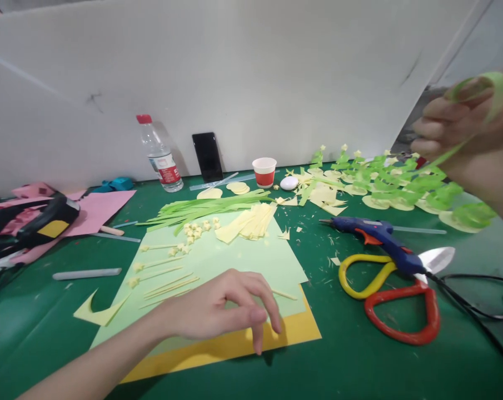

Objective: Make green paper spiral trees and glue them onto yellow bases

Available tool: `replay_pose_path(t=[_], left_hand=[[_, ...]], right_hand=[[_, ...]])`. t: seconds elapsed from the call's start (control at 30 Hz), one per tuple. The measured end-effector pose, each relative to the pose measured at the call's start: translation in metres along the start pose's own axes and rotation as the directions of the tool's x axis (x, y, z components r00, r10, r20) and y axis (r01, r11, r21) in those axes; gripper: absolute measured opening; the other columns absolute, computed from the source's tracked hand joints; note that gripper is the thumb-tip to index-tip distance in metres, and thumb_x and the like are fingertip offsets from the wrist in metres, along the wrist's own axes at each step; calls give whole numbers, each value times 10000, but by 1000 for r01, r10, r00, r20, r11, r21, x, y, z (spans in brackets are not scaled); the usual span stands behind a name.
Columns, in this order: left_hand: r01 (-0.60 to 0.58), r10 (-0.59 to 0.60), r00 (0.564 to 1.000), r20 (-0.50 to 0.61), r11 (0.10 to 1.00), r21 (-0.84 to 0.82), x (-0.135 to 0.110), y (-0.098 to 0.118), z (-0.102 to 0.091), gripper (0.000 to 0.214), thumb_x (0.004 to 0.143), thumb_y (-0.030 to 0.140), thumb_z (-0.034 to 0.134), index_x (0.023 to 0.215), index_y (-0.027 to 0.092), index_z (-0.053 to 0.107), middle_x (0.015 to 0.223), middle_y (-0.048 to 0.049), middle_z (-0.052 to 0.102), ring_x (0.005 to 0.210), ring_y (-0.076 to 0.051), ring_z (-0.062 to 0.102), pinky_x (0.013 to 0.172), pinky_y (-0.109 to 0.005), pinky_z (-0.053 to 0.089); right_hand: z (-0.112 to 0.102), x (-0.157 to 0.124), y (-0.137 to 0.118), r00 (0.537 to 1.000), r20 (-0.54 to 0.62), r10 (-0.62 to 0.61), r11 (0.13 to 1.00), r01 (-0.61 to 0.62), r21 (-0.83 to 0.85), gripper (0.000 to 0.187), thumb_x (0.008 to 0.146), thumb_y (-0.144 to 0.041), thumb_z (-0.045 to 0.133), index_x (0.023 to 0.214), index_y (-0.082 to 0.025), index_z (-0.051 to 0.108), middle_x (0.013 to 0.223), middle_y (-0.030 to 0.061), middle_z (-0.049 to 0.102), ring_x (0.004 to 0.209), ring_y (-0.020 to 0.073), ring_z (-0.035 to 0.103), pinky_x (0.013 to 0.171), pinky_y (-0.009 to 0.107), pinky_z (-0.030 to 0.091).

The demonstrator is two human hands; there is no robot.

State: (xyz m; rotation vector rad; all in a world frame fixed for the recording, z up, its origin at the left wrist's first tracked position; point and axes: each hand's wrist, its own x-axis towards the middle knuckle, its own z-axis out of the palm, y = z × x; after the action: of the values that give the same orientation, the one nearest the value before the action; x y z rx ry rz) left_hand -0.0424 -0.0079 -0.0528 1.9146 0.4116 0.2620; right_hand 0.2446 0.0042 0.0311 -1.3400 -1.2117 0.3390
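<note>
My left hand [230, 308] hangs over the near part of a light green paper sheet [230, 261], its fingers bent but apart and nothing held. Beneath that sheet lies a yellow-orange sheet [295, 330]. At the upper right, raised above the table, my right hand [463, 119] is closed on a curled light green paper strip [499, 94]; its fingertips are partly hidden and blurred. Thin pale sticks [172, 286], some tipped with paper stars [138, 266], lie beside my left hand. Loose small stars [190, 233] and cream paper strips [253, 222] rest farther back.
A blue glue gun [380, 233] lies across scissors [428, 328] at right, cable trailing. Several leafy paper plants [426, 186] stand behind. A bottle [165, 166], phone [207, 155] and paper cup [264, 173] line the wall. Pink paper [105, 208] and a black tool [46, 222] occupy the left.
</note>
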Motion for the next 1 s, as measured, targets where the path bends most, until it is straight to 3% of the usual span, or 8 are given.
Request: replay_pose_path(t=[0.1, 0.17, 0.27, 0.43, 0.6, 0.73, 0.87, 1.0], left_hand=[[13, -13, 1000, 12, 1000, -6, 0, -2, 2, 457, 878, 497, 398, 727, 265, 761, 863, -77, 721, 813, -220, 597, 810, -350, 452], [13, -13, 1000, 11, 1000, -19, -1, -2, 2, 447, 877, 488, 411, 731, 248, 759, 835, -81, 721, 792, -211, 603, 796, -337, 459], [13, -13, 1000, 0, 1000, -15, -1, -2, 2, 442, 876, 481, 423, 738, 216, 750, 799, -88, 715, 784, -203, 609, 786, -319, 462], [40, -35, 996, -87, 998, 53, -2, 1, 2, 456, 893, 455, 398, 694, 183, 705, 774, -77, 686, 771, -186, 602, 757, -289, 462], [149, -98, 908, -407, 984, 94, 1, 3, 5, 457, 900, 412, 369, 540, 188, 540, 684, -22, 563, 671, -159, 548, 726, -293, 455], [150, -84, 810, -580, 987, 65, 2, 3, 9, 264, 873, 399, 449, 712, 216, 551, 811, -14, 559, 798, -178, 545, 765, -304, 464], [38, -100, 839, -535, 991, -126, -1, 5, 18, 243, 844, 417, 534, 1054, 301, 567, 1147, -5, 570, 1088, -197, 508, 945, -318, 412], [28, -170, 871, -460, 954, -299, -5, 11, 29, 382, 769, 484, 614, 1128, 368, 557, 1228, 38, 562, 1184, -203, 462, 981, -300, 391]], right_hand=[[7, -15, -6, 995, 100, 30, 993, -40, 108, 252, 788, -112, 433, 542, -150, 470, 567, -35, 390, 554, 41, 374, 520, 305, 268], [12, -28, -11, 990, 139, 17, 999, -12, -36, 116, 734, -157, 573, 618, -158, 582, 533, -36, 452, 535, 48, 403, 504, 285, 264], [15, -42, -15, 953, 277, -123, 958, 187, -218, 148, 742, -289, 589, 640, -184, 612, 550, -22, 524, 507, 57, 416, 477, 267, 274], [15, -47, -15, 875, 408, -261, 909, 365, -202, 190, 748, -362, 590, 656, -200, 625, 603, 6, 584, 542, 92, 476, 454, 245, 325], [21, -53, -13, 833, 518, -196, 931, 323, -168, 248, 767, -416, 560, 637, -207, 585, 585, 12, 553, 520, 112, 472, 452, 247, 364], [28, -64, -16, 764, 629, -143, 961, 259, -96, 260, 784, -405, 554, 623, -202, 545, 584, -3, 505, 518, 108, 449, 445, 233, 358], [40, -79, -18, 664, 745, -70, 993, 117, -10, 204, 803, -329, 540, 644, -200, 538, 603, -12, 498, 528, 99, 438, 448, 215, 358], [53, -90, -19, 583, 812, -21, 998, 60, -18, 175, 816, -240, 503, 647, -196, 519, 590, -27, 484, 515, 81, 406, 451, 193, 344]])
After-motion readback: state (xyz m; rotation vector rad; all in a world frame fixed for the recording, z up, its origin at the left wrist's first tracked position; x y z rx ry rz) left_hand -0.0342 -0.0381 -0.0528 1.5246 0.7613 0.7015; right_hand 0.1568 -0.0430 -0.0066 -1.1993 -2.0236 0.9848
